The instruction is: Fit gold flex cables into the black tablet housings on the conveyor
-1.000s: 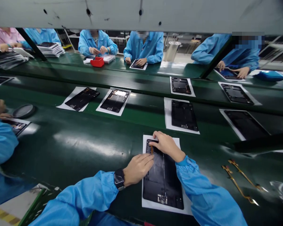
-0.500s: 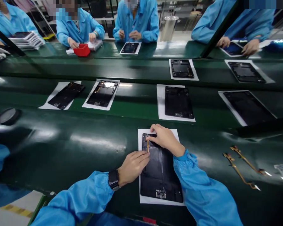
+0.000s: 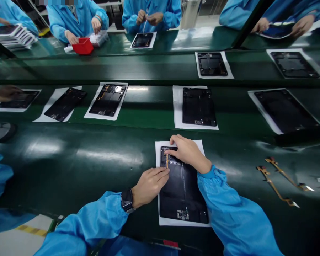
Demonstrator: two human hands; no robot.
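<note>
A black tablet housing [image 3: 185,192] lies on a white sheet [image 3: 161,222] in front of me. Along its upper left runs a narrow orange flex cable [image 3: 167,160]. My right hand [image 3: 188,153] reaches over the top edge, closed with thumb and fingers at the cable's upper end. At the lower end, my left hand [image 3: 152,183] is closed, its fingers together and the fingertips on the cable. The fingertips hide both cable ends in part. To the right, two loose flex cables [image 3: 278,186] lie on the green bench [image 3: 96,142].
Beyond the bench, a green conveyor [image 3: 149,122] carries several tablet housings on sheets, including one housing [image 3: 199,106] straight ahead. Co-workers in blue sit opposite, one beside a red bin [image 3: 82,46]. At left, a co-worker's hand [image 3: 6,93] is over another housing. A round dark object [image 3: 1,131] stands nearby.
My view has tipped slightly downward. Both my hands stay at the flex cable with little visible movement. A co-worker's hand and another tablet housing have come into view at far left.
</note>
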